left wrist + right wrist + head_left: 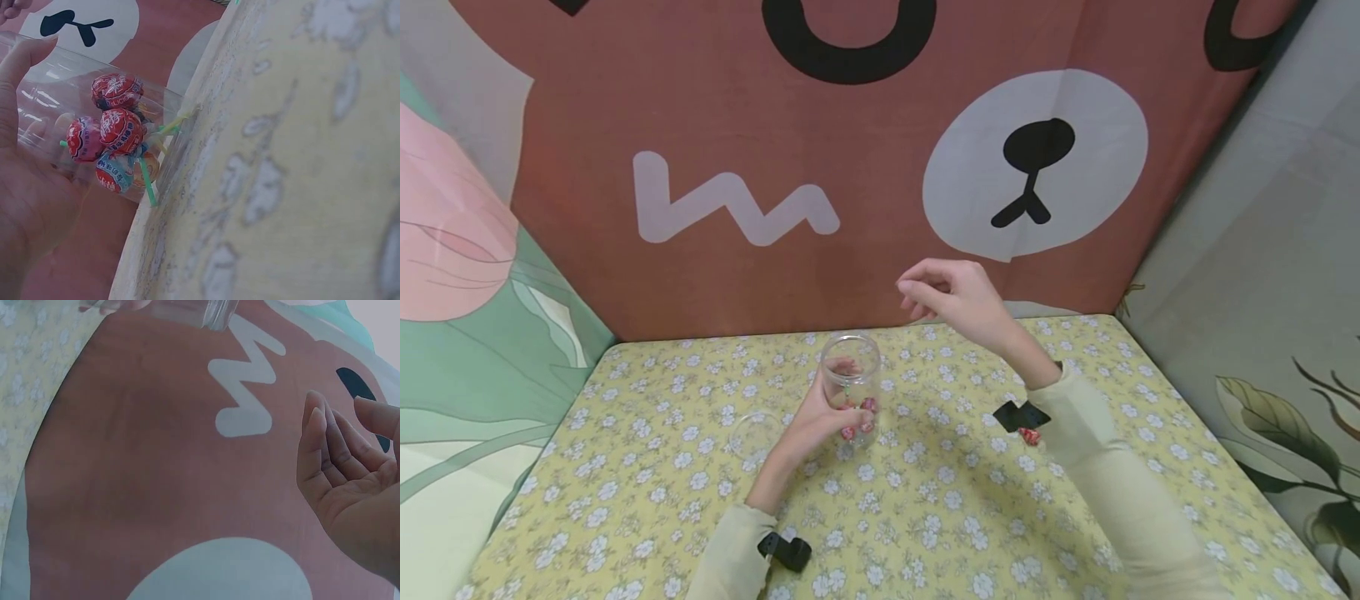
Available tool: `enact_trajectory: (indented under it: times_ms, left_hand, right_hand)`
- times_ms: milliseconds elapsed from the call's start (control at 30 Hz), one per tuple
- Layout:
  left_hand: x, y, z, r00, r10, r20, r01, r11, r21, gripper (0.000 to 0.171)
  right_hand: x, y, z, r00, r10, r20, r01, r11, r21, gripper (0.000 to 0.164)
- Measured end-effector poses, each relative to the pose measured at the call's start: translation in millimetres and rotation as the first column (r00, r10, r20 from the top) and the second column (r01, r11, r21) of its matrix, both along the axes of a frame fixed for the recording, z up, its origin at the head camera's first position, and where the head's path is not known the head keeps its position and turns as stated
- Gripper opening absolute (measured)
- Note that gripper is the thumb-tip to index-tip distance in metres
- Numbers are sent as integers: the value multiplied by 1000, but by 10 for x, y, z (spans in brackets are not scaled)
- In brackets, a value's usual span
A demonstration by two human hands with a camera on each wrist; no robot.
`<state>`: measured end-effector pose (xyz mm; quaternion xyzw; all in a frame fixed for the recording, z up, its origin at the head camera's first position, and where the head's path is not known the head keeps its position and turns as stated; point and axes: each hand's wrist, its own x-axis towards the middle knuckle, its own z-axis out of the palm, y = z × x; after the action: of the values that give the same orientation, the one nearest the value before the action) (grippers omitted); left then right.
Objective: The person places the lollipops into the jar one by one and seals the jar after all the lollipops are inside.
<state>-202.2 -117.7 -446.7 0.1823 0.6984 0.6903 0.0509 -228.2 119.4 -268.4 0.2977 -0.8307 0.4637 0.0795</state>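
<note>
My left hand (820, 417) grips a clear plastic jar (852, 343) that stands upright on the table with its mouth uncovered. Several wrapped lollipops (122, 131), mostly red with green and yellow sticks, lie at the bottom of the jar, as the left wrist view shows. Raised in the air to the right of the jar and above it is my right hand (966, 300). Its fingers (312, 444) are loosely bent, the thumb is apart from them, and nothing is held. On the table below the right wrist lies one red lollipop (1030, 436), partly hidden by the black wrist mount.
A clear round lid (756, 435) lies flat on the table to the left of the jar. Yellow flowered cloth (910, 533) covers the table. Behind it hangs a brown curtain (737, 283) with a bear print, and patterned fabric hangs at both sides.
</note>
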Motion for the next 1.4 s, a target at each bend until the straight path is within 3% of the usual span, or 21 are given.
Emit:
enact_trajectory:
  times_ms: [300,600,900,1133,1400]
  left_hand:
    - [7,-21,30,997,-21,72,19,1000,22,78]
    - [128,-7,251,995,-25,92,24,1000,13,76]
    - [145,-18,264,995,-15,96,17,1000,-17,74]
    - [141,-16,257,994,-34,100,33,999,6,75]
    - [140,-21,255,994,-28,102,27,1000,6,77]
  right_hand:
    - [-18,178,-53,999,-44,-17,45,999,30,19]
    - [-18,335,-123,998,-68,7,67,996,60,19]
    - [-15,508,-226,996,-88,25,86,993,77,17]
    - [-11,681,-331,990,-137,43,130,984,123,16]
    - [22,890,-486,981,-158,112,140,978,153,20]
